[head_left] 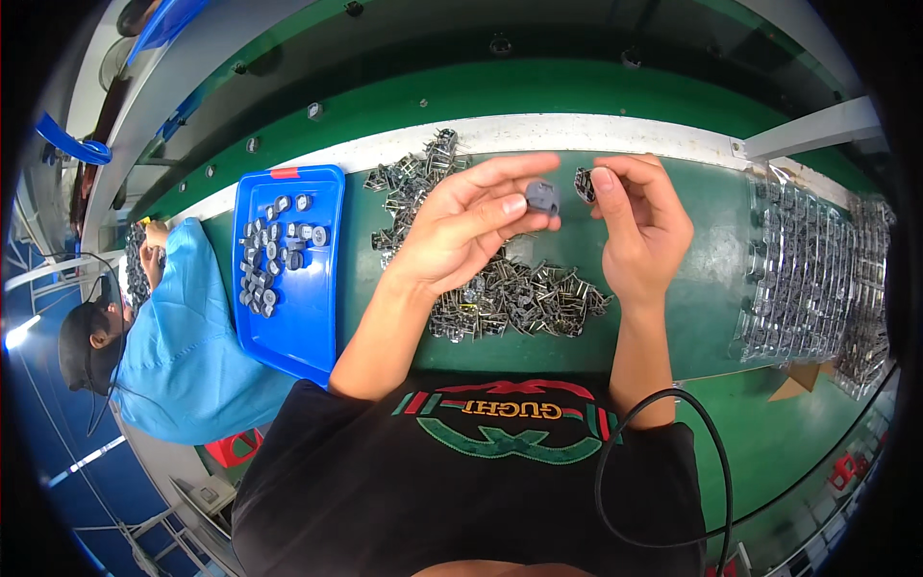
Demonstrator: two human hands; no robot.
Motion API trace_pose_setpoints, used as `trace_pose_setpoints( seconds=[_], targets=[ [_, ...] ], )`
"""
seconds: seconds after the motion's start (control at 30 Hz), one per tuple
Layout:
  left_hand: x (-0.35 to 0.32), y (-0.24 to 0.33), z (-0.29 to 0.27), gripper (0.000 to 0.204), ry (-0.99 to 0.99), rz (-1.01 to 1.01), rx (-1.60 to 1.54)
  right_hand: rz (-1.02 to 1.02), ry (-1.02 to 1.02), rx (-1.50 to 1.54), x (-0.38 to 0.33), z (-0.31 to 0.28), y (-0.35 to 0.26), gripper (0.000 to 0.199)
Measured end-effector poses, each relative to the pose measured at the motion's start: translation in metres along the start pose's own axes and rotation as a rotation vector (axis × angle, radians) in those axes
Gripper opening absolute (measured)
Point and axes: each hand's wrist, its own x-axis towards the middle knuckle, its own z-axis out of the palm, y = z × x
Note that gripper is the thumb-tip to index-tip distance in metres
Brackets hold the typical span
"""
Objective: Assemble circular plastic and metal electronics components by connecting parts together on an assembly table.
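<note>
Co-worker in blue coat (178,327) at far left. Blue tray (317,317) w/ small round grey parts (274,255) next. My left hand (461,226) raised over green bench (711,231), fingers half spread, thumb + fingertip pinching grey cap (542,196). Just beside it, right hand (642,226) pinches small dark metal piece (584,184). I see pile of metal parts (514,298) under both hands. Clear plastic trays (812,279) far right.
</note>
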Motion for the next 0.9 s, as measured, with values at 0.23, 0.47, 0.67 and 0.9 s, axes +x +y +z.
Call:
trace_pose_setpoints(
  seconds=[0.23,0.47,0.67,0.9],
  targets=[
    [0.007,-0.008,0.011,0.038,0.103,0.068,-0.217,-0.195,-0.022,-0.148,-0.003,0.007,-0.006,0.012],
    [0.009,-0.018,0.004,0.033,0.046,0.133,-0.051,-0.356,0.001,-0.314,-0.001,0.009,-0.013,0.013],
    [0.005,-0.022,0.002,0.033,0.131,0.158,0.046,-0.432,-0.023,-0.422,-0.003,0.012,-0.012,0.017],
    [0.004,-0.022,0.001,0.034,0.193,0.129,0.055,-0.482,0.004,-0.463,-0.003,0.016,-0.005,0.018]
  ],
)
